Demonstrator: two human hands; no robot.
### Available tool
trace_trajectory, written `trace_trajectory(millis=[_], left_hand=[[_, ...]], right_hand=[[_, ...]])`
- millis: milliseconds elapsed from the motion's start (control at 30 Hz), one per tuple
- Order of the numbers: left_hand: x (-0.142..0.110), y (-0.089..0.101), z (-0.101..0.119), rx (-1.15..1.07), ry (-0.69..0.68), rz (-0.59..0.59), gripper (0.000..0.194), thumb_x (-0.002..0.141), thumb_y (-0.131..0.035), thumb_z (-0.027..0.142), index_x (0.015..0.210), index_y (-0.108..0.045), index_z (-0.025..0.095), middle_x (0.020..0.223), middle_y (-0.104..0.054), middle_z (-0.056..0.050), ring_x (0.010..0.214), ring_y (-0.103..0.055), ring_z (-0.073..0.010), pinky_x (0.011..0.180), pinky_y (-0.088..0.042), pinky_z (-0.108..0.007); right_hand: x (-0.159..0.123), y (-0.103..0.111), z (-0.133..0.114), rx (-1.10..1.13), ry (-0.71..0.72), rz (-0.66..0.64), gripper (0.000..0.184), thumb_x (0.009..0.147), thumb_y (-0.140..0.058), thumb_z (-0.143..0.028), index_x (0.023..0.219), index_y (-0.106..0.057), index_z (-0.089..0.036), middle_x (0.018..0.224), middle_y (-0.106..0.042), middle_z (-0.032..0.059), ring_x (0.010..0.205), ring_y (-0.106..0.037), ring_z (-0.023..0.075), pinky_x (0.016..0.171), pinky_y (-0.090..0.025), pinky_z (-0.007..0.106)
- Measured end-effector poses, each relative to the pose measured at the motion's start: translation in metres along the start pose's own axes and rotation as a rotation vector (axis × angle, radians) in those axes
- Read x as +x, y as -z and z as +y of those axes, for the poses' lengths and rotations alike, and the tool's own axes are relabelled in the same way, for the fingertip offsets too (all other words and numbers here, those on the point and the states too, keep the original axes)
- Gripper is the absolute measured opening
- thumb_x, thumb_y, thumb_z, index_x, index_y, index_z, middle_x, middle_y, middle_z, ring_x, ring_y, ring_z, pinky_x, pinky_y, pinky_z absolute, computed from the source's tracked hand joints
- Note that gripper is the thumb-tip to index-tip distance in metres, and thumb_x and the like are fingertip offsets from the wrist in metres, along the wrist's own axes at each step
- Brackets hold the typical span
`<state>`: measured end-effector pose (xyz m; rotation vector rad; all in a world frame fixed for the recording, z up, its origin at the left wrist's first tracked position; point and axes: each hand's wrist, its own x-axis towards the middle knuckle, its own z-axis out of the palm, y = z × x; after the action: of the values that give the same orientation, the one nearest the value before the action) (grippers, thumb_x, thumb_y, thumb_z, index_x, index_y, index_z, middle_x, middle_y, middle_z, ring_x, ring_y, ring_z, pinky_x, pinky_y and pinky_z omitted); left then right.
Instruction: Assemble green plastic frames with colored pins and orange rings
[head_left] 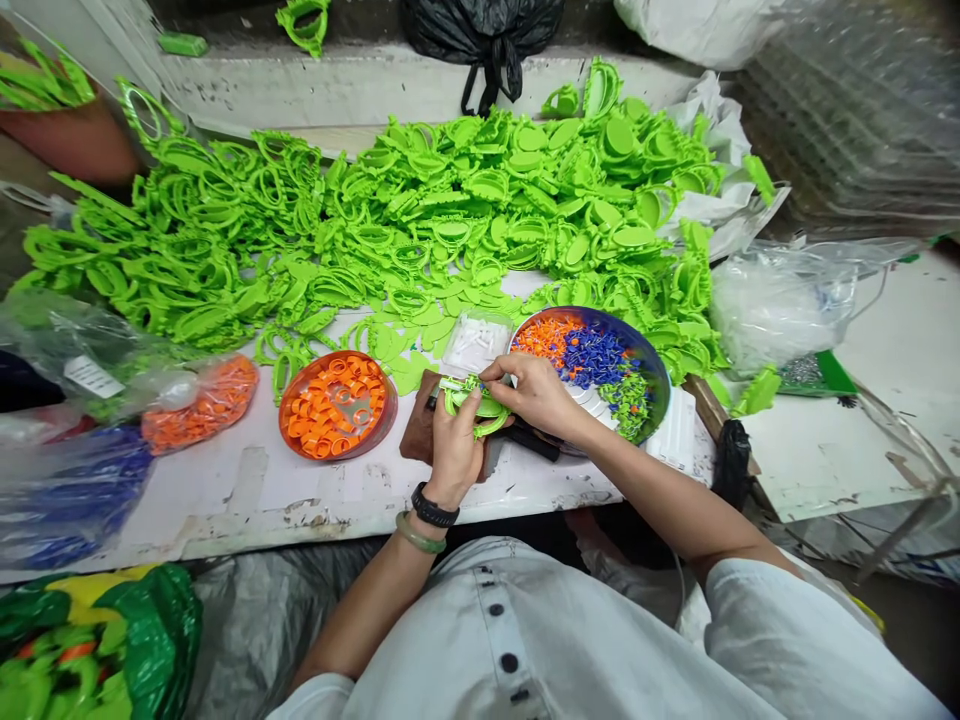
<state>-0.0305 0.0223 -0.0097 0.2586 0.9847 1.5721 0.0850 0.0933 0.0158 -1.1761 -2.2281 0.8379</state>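
Note:
My left hand (pixel 457 440) is closed around a green plastic part (pixel 491 412) with an oval frame, held just above the table's front edge. A small white piece (pixel 452 384) shows at the part's upper left side. My right hand (pixel 536 393) reaches in from the right, its fingertips pinched together at the top of the green part. Whatever sits between those fingertips is too small to make out. Under my hands lies a brown block (pixel 417 430). A round tin (pixel 666 385) of small orange, blue and green pieces stands just beyond my right hand.
A bowl of orange rings (pixel 337 405) stands left of my hands. Behind them is a clear box of white pins (pixel 478 342). A large heap of green parts (pixel 450 200) covers the table's back. Plastic bags (pixel 199 400) lie at the left, and a green tray (pixel 817 375) at the right.

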Motion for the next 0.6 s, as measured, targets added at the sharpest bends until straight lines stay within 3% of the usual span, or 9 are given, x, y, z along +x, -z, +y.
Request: trace_trajectory(millis=[133,233,300,367,400,500,600], left_hand=[[0.001,0.001,-0.001,0.037,-0.054,0.022,0.047,0.063,-0.086,0.029,0.099,-0.057,0.022,0.09,-0.068,0.002,0.074,-0.067,-0.0144,0.069,-0.06,-0.031],[0.003,0.003,0.008,0.041,-0.035,0.081,0.052,0.06,-0.088,0.029,0.1,-0.055,0.022,0.087,-0.068,0.003,0.071,-0.068,-0.0156,0.065,-0.06,-0.032],[0.004,0.007,0.017,0.03,-0.024,0.116,0.054,0.059,-0.089,0.029,0.1,-0.055,0.021,0.085,-0.068,0.003,0.071,-0.068,-0.0172,0.062,-0.061,-0.034],[0.007,0.013,0.025,0.015,-0.023,0.151,0.055,0.058,-0.089,0.028,0.1,-0.055,0.021,0.083,-0.067,0.004,0.07,-0.068,-0.0168,0.062,-0.061,-0.035],[0.008,0.017,0.028,0.009,-0.019,0.165,0.055,0.058,-0.089,0.028,0.1,-0.056,0.02,0.082,-0.067,0.004,0.069,-0.068,-0.0161,0.062,-0.061,-0.034],[0.012,0.025,0.034,-0.014,-0.001,0.197,0.057,0.058,-0.09,0.027,0.104,-0.059,0.02,0.084,-0.068,0.003,0.067,-0.068,-0.0146,0.063,-0.061,-0.033],[0.015,0.032,0.039,-0.047,-0.007,0.218,0.058,0.058,-0.09,0.026,0.106,-0.059,0.021,0.088,-0.069,0.002,0.068,-0.07,-0.0152,0.061,-0.06,-0.031]], right_hand=[[-0.002,0.0,-0.007,-0.068,-0.021,-0.056,0.016,0.084,-0.061,-0.021,0.09,-0.075,-0.02,0.089,-0.075,0.0058,0.084,-0.067,0.0201,0.076,-0.048,0.029],[0.018,0.008,0.008,0.053,0.065,-0.087,0.025,0.087,-0.06,-0.027,0.106,-0.074,-0.02,0.101,-0.076,0.0056,0.091,-0.068,0.0195,0.081,-0.051,0.03],[0.049,0.02,0.029,0.073,0.085,-0.037,0.038,0.089,-0.058,-0.03,0.124,-0.067,-0.019,0.117,-0.072,0.0084,0.098,-0.068,0.0201,0.085,-0.052,0.032],[0.093,0.033,0.054,-0.139,-0.008,0.123,0.039,0.092,-0.049,-0.024,0.126,-0.065,-0.015,0.12,-0.071,0.0128,0.1,-0.067,0.0218,0.089,-0.051,0.035],[0.115,0.037,0.065,-0.311,-0.057,0.131,0.039,0.092,-0.046,-0.02,0.126,-0.065,-0.014,0.122,-0.07,0.014,0.104,-0.066,0.0233,0.093,-0.049,0.036],[0.174,0.036,0.089,-0.546,-0.082,-0.004,0.041,0.085,-0.053,-0.014,0.124,-0.066,-0.014,0.122,-0.07,0.0145,0.111,-0.063,0.0261,0.096,-0.045,0.035],[0.204,0.02,0.1,-0.582,-0.081,-0.033,0.045,0.08,-0.058,-0.009,0.125,-0.064,-0.009,0.113,-0.072,0.0184,0.111,-0.06,0.0288,0.096,-0.041,0.035]])
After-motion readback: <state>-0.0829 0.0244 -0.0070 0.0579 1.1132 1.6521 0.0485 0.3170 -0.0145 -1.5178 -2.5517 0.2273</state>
